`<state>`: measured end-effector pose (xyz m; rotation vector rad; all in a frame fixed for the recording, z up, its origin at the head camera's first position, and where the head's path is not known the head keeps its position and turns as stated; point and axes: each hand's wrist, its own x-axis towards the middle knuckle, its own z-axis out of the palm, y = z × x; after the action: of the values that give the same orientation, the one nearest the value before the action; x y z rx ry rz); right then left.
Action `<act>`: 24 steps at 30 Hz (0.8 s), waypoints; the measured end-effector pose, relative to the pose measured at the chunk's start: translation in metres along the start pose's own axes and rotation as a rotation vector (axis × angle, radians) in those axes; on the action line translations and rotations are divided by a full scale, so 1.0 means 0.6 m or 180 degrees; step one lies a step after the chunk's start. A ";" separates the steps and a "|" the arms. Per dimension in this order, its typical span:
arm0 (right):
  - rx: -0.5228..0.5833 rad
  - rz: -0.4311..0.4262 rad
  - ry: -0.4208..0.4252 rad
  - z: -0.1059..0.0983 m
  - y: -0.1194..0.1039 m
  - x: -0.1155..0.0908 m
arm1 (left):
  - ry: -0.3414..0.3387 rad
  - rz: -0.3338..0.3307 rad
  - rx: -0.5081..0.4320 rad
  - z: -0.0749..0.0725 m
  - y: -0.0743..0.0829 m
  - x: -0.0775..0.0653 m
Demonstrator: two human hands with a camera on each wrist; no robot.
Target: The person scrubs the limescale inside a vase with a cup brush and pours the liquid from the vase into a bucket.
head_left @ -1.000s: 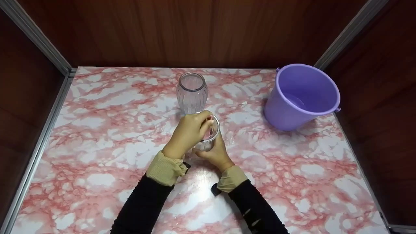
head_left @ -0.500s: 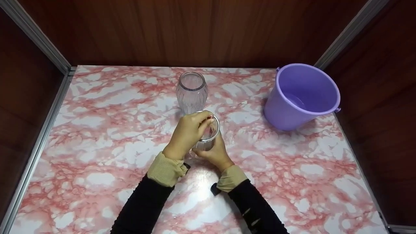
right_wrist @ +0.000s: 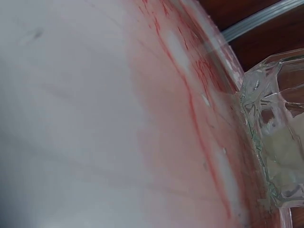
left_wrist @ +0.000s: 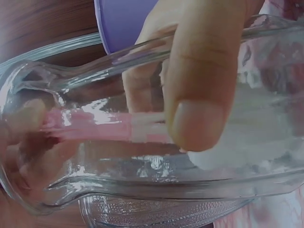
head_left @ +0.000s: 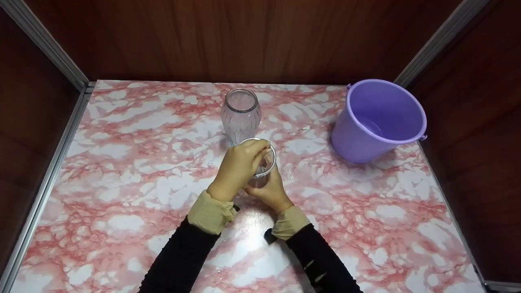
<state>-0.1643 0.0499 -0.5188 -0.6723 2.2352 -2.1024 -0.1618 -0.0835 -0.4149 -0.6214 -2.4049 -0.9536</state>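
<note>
In the head view my right hand (head_left: 270, 191) grips a clear glass jar (head_left: 266, 173) round its side, above the table's middle. My left hand (head_left: 238, 167) is over the jar's mouth. It pinches the pink handle (left_wrist: 95, 126) of a sponge bottle brush, seen through the glass in the left wrist view. The brush's white sponge head (left_wrist: 237, 149) is inside the jar, and my right thumb hides part of the handle. In the right wrist view, a pale sponge (right_wrist: 285, 156) shows through the jar's bottom. Just behind stands a ribbed glass vase (head_left: 241, 122), upright.
A purple bucket (head_left: 360, 138) stands at the back right of the red-and-white marbled table (head_left: 134, 175). Dark wood panels (head_left: 244, 40) with metal corner strips enclose the back and sides.
My left hand has shifted slightly to the right at the jar's mouth, and the pink handle hardly shows in the head view now. My right hand keeps its hold; vase and bucket stay put.
</note>
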 end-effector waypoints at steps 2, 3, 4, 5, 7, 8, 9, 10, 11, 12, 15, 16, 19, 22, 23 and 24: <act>-0.0047 0.0000 0.0028 0.000 -0.002 0.000 | -0.0017 -0.0007 0.0060 0.001 0.001 0.000; -0.0054 -0.0003 0.0038 0.000 -0.004 0.000 | -0.0026 -0.0012 0.0075 0.001 0.001 0.001; -0.0056 0.0003 0.0051 0.000 -0.005 0.000 | -0.0037 -0.0020 0.0086 0.002 0.001 0.001; -0.0060 0.0009 0.0063 0.000 -0.006 0.000 | -0.0047 -0.0025 0.0099 0.002 0.002 0.001; -0.0063 -0.0015 0.0058 0.001 -0.005 0.000 | -0.0066 -0.0028 0.0117 0.002 0.002 0.001; -0.0074 -0.0021 0.0049 0.000 -0.005 0.000 | -0.0070 -0.0028 0.0123 0.002 0.002 0.002; -0.0083 -0.0026 0.0041 0.000 -0.003 0.001 | -0.0074 -0.0025 0.0138 0.002 0.002 0.002; -0.0106 -0.0036 0.0037 0.000 -0.002 0.001 | -0.0078 -0.0021 0.0157 0.001 0.002 0.002; -0.0127 -0.0040 0.0031 0.000 0.003 0.001 | -0.0078 -0.0014 0.0180 0.002 0.002 0.001; -0.0156 -0.0046 0.0027 -0.001 0.010 0.002 | -0.0078 -0.0006 0.0208 0.002 0.001 0.001; -0.0170 -0.0039 0.0021 -0.002 0.032 0.005 | -0.0079 0.0014 0.0323 0.003 0.000 0.001; -0.0169 -0.0045 0.0019 -0.003 0.039 0.005 | -0.0082 0.0022 0.0377 0.004 0.000 0.001; -0.0075 -0.0087 -0.0002 -0.005 0.057 0.007 | -0.0111 0.0041 0.0505 0.005 0.000 0.001; -0.0015 -0.0142 -0.0013 -0.006 0.062 0.006 | -0.0152 0.0049 0.0550 0.005 0.001 0.002; -0.0011 -0.0156 -0.0011 -0.006 0.062 0.006 | -0.0165 0.0047 0.0547 0.004 0.002 0.002; -0.0019 -0.0168 -0.0009 -0.006 0.061 0.005 | -0.0177 0.0047 0.0551 0.004 0.002 0.003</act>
<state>-0.1795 0.0530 -0.5526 -0.7423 2.2478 -2.1174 -0.1628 -0.0807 -0.4147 -0.6075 -2.4950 -0.7212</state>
